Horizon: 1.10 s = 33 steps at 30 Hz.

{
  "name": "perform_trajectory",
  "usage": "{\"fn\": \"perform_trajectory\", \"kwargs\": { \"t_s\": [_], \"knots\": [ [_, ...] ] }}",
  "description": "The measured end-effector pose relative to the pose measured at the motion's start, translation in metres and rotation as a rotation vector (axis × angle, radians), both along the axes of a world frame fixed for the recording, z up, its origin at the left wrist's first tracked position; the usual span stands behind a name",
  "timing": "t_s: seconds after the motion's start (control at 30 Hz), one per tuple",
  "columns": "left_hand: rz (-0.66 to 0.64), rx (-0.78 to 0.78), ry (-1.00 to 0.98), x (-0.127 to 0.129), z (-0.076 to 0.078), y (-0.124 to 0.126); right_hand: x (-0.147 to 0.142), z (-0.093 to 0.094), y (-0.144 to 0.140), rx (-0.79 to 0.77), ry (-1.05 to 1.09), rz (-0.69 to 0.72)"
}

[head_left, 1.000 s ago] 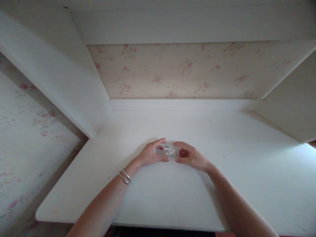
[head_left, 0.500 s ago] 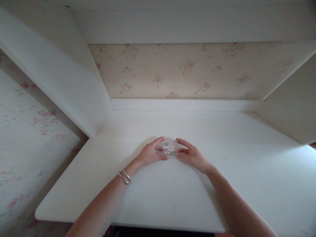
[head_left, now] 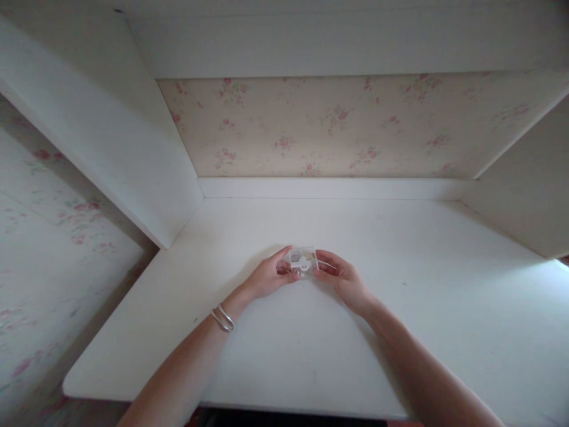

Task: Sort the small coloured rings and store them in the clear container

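A small clear plastic case (head_left: 303, 260) with white parts inside is held between both hands just above the white desk (head_left: 311, 350). My left hand (head_left: 267, 277) pinches its left end with thumb and fingers. My right hand (head_left: 341, 279) pinches its right end. The case stands upright, its flat face turned toward me. Two silver bangles (head_left: 223, 318) sit on my left wrist.
White side panels rise at the left (head_left: 102, 130) and right (head_left: 524, 196) of the desk. Floral wallpaper (head_left: 329, 127) covers the back wall under a white shelf (head_left: 338, 41). The desk's front edge runs along the bottom.
The case has been tilted from lying flat to standing upright and lifted a little away from me. Both hands kept their grip and moved slightly forward with it.
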<state>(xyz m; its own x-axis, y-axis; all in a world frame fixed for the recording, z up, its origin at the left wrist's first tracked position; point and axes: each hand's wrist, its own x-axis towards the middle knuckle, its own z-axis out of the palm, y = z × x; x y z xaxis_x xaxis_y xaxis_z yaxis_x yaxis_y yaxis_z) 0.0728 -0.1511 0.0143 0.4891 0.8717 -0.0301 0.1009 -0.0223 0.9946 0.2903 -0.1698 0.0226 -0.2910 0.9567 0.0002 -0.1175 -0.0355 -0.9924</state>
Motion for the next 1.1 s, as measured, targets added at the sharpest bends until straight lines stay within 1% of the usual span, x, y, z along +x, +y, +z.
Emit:
{"fn": "perform_trajectory", "kwargs": {
  "t_s": [0.17, 0.33, 0.37, 0.4, 0.47, 0.53, 0.57, 0.63, 0.77, 0.9, 1.1],
  "knots": [
    [0.005, -0.001, -0.006, 0.0, -0.001, 0.0, 0.0, 0.002, 0.0, 0.049, -0.048, 0.009],
    [0.046, 0.004, 0.039, 0.001, 0.001, -0.001, 0.002, -0.002, 0.0, -0.013, -0.148, 0.043],
    [0.057, 0.004, 0.042, 0.001, 0.001, 0.0, 0.001, -0.004, -0.001, -0.002, -0.177, 0.056],
    [0.067, 0.002, 0.042, 0.001, 0.001, 0.0, -0.001, -0.005, -0.003, 0.036, -0.207, 0.062],
    [0.081, -0.014, 0.039, 0.002, -0.001, 0.0, -0.007, -0.008, -0.008, 0.166, -0.275, 0.039],
    [0.087, -0.029, 0.036, 0.002, -0.001, 0.0, -0.014, -0.011, -0.013, 0.28, -0.377, -0.042],
    [0.089, -0.029, 0.036, 0.002, -0.001, 0.0, -0.018, -0.012, -0.015, 0.306, -0.441, -0.085],
    [0.1, -0.012, 0.037, 0.002, -0.001, 0.0, -0.023, -0.014, -0.018, 0.325, -0.556, -0.142],
    [0.096, 0.035, 0.064, 0.002, 0.001, -0.002, -0.024, -0.014, -0.018, 0.349, -0.671, -0.135],
    [0.078, 0.065, 0.112, 0.002, 0.001, -0.002, -0.024, -0.01, -0.018, 0.417, -0.71, -0.149],
    [0.134, 0.09, 0.077, 0.001, 0.005, 0.0, -0.019, -0.007, -0.017, 0.499, -0.699, -0.125]
  ]
}}
